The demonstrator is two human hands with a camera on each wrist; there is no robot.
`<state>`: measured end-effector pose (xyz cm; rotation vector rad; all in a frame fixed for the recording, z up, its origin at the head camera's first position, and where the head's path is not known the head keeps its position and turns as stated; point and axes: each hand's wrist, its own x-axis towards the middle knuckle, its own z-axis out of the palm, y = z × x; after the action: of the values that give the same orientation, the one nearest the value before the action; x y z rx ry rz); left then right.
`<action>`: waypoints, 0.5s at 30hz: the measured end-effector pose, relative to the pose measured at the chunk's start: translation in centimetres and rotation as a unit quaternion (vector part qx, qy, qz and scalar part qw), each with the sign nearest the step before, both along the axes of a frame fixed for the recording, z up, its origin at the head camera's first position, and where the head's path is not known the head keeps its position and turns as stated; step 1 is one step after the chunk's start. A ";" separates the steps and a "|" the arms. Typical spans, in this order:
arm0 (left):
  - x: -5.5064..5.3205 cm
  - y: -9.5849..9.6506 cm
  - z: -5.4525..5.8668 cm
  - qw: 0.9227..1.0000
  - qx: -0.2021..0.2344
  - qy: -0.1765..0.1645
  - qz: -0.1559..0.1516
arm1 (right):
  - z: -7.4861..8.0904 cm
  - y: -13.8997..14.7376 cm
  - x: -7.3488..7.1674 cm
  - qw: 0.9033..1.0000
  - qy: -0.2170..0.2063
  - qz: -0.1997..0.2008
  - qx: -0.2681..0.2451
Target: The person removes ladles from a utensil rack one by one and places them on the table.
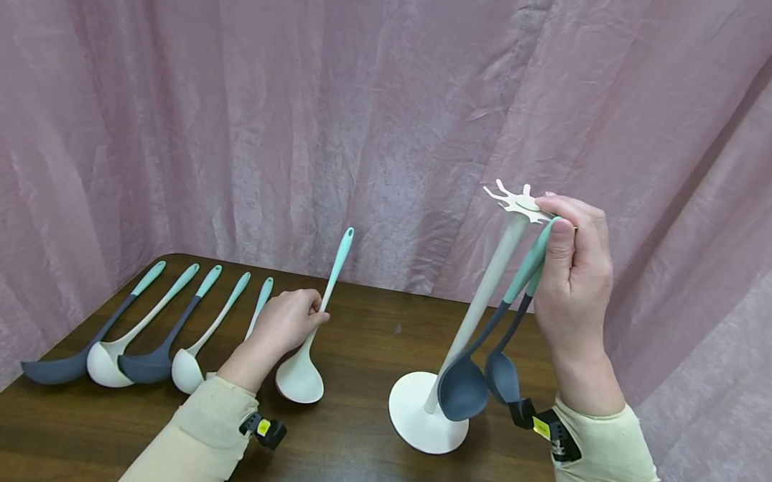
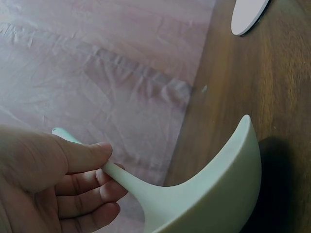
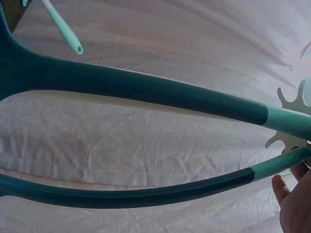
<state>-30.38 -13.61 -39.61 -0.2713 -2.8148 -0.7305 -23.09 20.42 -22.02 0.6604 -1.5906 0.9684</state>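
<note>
In the head view, my left hand (image 1: 288, 316) pinches the pale handle of a white ladle (image 1: 300, 377) between thumb and fingers. The ladle's mint end points up, its bowl low over the table; the left wrist view shows the thumb (image 2: 92, 154) across the handle. My right hand (image 1: 575, 264) is at the top of a white utensil stand (image 1: 498, 267), pinching a mint handle end beside the hooks (image 1: 517, 198). A dark ladle (image 1: 462, 389) and a smaller dark ladle (image 1: 501, 377) hang down there. I cannot tell which of the two is pinched.
Left on the brown table (image 1: 351, 441) lies a row of mint-handled utensils: a dark one (image 1: 60, 370), a white ladle (image 1: 105, 365), a dark ladle (image 1: 147, 367), a smaller white ladle (image 1: 187, 372). Another handle (image 1: 263, 297) is partly hidden by my left hand. A pink curtain (image 1: 391, 126) hangs behind.
</note>
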 end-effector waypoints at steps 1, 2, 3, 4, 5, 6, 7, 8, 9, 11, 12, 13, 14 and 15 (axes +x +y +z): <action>0.0 0.0 0.0 1.000 0.000 -0.001 0.000 | 0.0 0.0 0.0 1.000 0.000 -0.001 0.000; -0.1 0.0 -0.1 1.000 0.000 -0.002 0.001 | 0.0 0.0 0.0 1.000 0.000 -0.002 0.000; -0.1 -0.1 -0.1 1.000 0.000 -0.003 0.001 | 0.0 0.0 0.0 1.000 -0.001 -0.003 0.000; -0.1 -0.1 -0.2 1.000 0.000 -0.004 0.002 | 0.0 0.0 0.0 1.000 -0.001 -0.004 0.000; -0.2 -0.1 -0.2 1.000 0.000 -0.006 0.004 | 0.0 0.0 0.0 1.000 -0.001 -0.005 0.000; -0.2 -0.2 -0.2 1.000 0.001 -0.007 0.004 | 0.0 0.0 0.0 1.000 -0.002 -0.005 -0.001; -0.2 -0.2 -0.3 1.000 0.001 -0.009 0.006 | 0.0 0.0 0.0 1.000 -0.002 -0.005 -0.001; -0.3 -0.2 -0.3 1.000 0.001 -0.011 0.007 | 0.0 0.0 0.0 1.000 -0.003 -0.005 -0.001; -0.3 -0.3 -0.3 1.000 0.001 -0.013 0.008 | 0.0 0.0 0.0 1.000 -0.004 -0.005 -0.001; -0.4 -0.3 -0.4 1.000 0.003 -0.019 0.009 | 0.0 0.0 0.0 1.000 -0.005 -0.006 0.000; -0.4 -0.3 -0.4 1.000 0.003 -0.021 0.009 | 0.0 0.0 0.0 1.000 -0.005 -0.006 0.001; -0.4 -0.4 -0.4 1.000 0.002 -0.024 0.010 | 0.0 0.1 0.0 1.000 -0.005 -0.007 0.001; -0.4 -0.4 -0.4 1.000 0.002 -0.026 0.010 | 0.0 0.1 0.0 1.000 -0.006 -0.007 0.002; -0.5 -0.4 -0.4 1.000 0.002 -0.028 0.009 | 0.1 0.1 0.0 1.000 -0.006 -0.007 0.002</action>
<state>-30.84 -14.01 -40.02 -0.2269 -2.8640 -0.7500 -23.08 20.52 -21.97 0.6457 -1.6064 0.9604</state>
